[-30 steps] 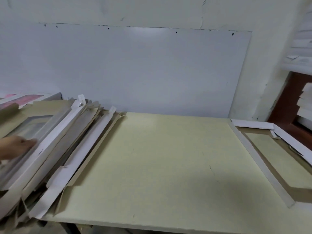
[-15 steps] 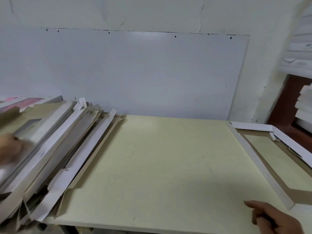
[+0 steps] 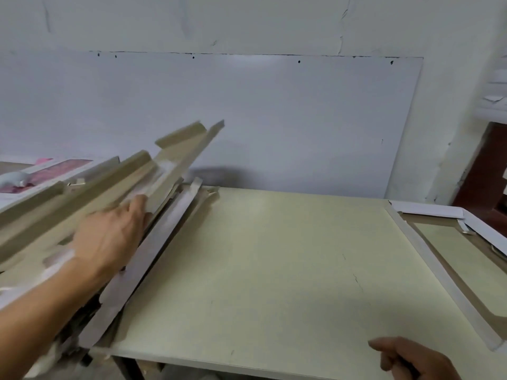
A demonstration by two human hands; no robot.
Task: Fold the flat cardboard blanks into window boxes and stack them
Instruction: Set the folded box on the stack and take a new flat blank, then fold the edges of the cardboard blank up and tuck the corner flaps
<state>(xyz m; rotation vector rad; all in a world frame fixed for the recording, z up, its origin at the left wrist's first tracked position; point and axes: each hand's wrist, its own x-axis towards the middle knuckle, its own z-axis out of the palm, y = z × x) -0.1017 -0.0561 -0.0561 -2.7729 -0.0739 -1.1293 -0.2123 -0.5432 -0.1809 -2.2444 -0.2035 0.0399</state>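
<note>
So my left hand [image 3: 109,237] is on the top cardboard blank [image 3: 142,174] from the pile at the left end of the table [image 3: 274,270]. Fingers are hooked over its near long edge, and the far end is tipped up off the pile, pointing toward the grey panel [image 3: 274,119] on the wall. It's pretty blurry, but you can make out the look of it: long and narrow, plain kraft brown on the side facing me, with side flaps standing up along the length and a couple of notched tabs at the raised end. There's a paler strip in the middle near my fingertips; can't tell if that's the window film or just the white side showing.

Underneath it sits the rest of the stack of blanks [image 3: 153,256], fanned out messily, some showing a greyish white face, and hanging over the table's front left corner.

My right hand [image 3: 406,360] is low at the near right edge of the table, fingers loosely curled, nothing in it.

Over on the far right there's one folded window box [image 3: 439,270], white rim, brown inside, with the table colour showing through its window.
</note>
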